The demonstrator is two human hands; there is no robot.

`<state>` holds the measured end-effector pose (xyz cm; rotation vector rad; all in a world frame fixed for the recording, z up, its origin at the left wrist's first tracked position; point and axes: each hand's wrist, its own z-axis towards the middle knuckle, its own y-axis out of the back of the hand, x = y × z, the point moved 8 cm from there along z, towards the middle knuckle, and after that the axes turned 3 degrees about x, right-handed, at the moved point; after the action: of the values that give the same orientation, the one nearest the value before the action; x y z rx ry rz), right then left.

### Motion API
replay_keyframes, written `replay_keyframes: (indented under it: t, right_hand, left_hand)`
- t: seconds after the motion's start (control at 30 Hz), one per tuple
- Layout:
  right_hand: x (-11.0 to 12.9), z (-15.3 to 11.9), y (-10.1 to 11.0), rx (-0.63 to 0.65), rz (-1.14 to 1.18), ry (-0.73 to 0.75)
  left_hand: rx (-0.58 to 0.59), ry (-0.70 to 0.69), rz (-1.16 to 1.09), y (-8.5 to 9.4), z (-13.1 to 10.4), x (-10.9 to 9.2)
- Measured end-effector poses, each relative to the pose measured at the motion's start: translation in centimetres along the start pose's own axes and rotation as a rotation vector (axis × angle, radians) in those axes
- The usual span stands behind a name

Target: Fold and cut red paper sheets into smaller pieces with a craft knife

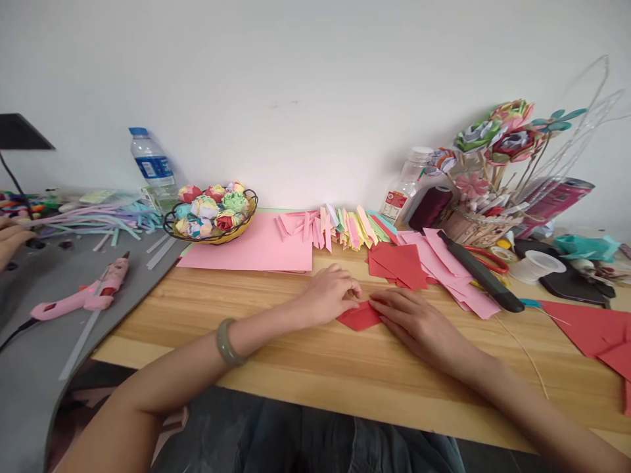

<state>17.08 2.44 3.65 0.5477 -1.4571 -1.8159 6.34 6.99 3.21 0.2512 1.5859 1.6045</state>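
Note:
A small folded piece of red paper (362, 320) lies on the wooden table in front of me. My left hand (329, 295) is at its left and upper edge, fingers curled with thumb and fingertips pinched on the paper. From the right, my right hand (419, 318) rests with outstretched fingers lying flat, the tips pressing on the paper's right edge. Part of the paper is hidden under the fingers. Just behind my right hand is a stack of red paper squares (398, 264). Pink paper strips (456, 272) lie to its right.
Folded coloured paper pieces (340, 226) line the wall beside pink sheets (246, 253) and a basket of paper flowers (211, 213). A black-handled cutter (480, 272) lies right. On the grey table are a pink glue gun (89, 295) and another person's hand (12, 240) at far left.

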Motion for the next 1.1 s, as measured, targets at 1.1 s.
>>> replay_keyframes:
  t: [1.1]
  right_hand:
    - [-2.3, 0.1, -0.5, -0.008, 0.264, -0.100]
  left_hand:
    - [-0.097, 0.124, -0.081, 0.6, -3.5, 0.3]
